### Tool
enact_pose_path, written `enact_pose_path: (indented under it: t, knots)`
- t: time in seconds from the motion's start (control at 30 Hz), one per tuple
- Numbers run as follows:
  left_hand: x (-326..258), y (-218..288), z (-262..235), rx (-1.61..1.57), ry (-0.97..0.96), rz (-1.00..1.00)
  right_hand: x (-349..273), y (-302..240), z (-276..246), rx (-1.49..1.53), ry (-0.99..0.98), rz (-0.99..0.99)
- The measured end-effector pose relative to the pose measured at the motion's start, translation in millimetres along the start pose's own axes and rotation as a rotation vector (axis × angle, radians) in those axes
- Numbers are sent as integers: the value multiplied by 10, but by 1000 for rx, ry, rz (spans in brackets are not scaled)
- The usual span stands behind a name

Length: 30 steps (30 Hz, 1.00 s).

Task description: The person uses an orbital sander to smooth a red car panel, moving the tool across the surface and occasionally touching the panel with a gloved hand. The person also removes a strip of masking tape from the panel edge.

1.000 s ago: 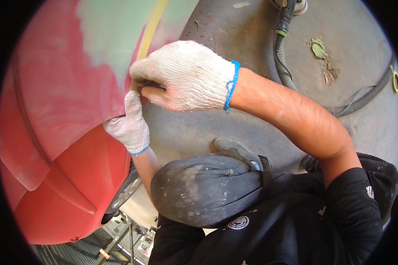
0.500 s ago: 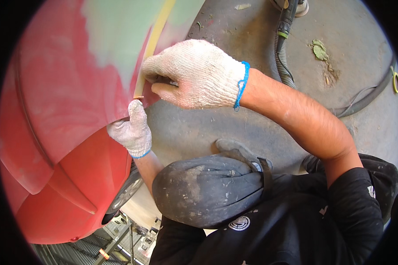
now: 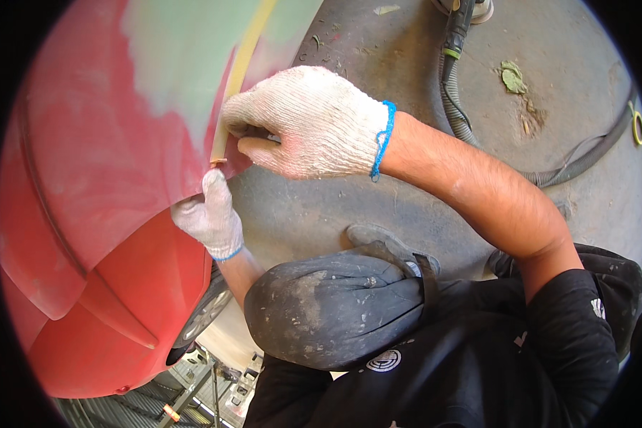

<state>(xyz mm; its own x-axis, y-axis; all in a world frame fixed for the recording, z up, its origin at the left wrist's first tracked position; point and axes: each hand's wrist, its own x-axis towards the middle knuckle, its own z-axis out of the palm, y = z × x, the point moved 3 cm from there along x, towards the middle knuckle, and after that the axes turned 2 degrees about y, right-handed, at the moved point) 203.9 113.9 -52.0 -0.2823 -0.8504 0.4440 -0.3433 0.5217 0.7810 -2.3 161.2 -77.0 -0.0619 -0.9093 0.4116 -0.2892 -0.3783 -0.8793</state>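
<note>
A yellowish strip of masking tape (image 3: 244, 58) runs down a car panel (image 3: 71, 143), which is red with a pale green sanded patch (image 3: 171, 64). My right hand (image 3: 314, 125), in a white knitted glove with a blue cuff, has its fingers bent and closed over the lower stretch of the tape; what lies under the fingertips is partly hidden. Just below the tape's lower end, which has a small curled tip, my left hand (image 3: 210, 220), gloved alike, grips the panel's lower edge. Its thumb shows against the edge, and its other fingers are mostly hidden behind.
A ribbed grey hose (image 3: 453, 100) lies on the concrete floor (image 3: 399, 78) at the right. A green leaf-like scrap (image 3: 512, 77) is near it, and a yellow ring (image 3: 638, 128) lies farther right. My dark trousered knee (image 3: 328, 307) is below the hands; a wheel (image 3: 205, 310) shows under the car.
My right hand has moved slightly left and down along the tape. My left thumb sits a little lower, a small gap from the tape's end. The whole view has shifted slightly.
</note>
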Motion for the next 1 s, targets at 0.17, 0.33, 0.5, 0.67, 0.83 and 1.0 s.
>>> enact_pose_path:
  t: [0.17, 0.33, 0.5, 0.67, 0.83, 1.0]
  knots:
    - [63, -52, -8, 122, -37, -37, -7, 16, 35, 29, 30, -13]
    - [123, 137, 224, 58, 17, 71, -10, -2, 39, 11, 41, 5]
    - [1, -88, 36, -127, 33, -38, -60, -92, 98, -58, 99, 19]
    - [-98, -133, 38, -270, 135, -283, -120, -262, 324, -148, 329, -2]
    - [-118, -251, -7, -281, 117, -403, -73, -307, 369, -178, 243, 65]
    - [-64, -258, -120, -117, 69, -194, 1, -258, 305, -38, 146, 51]
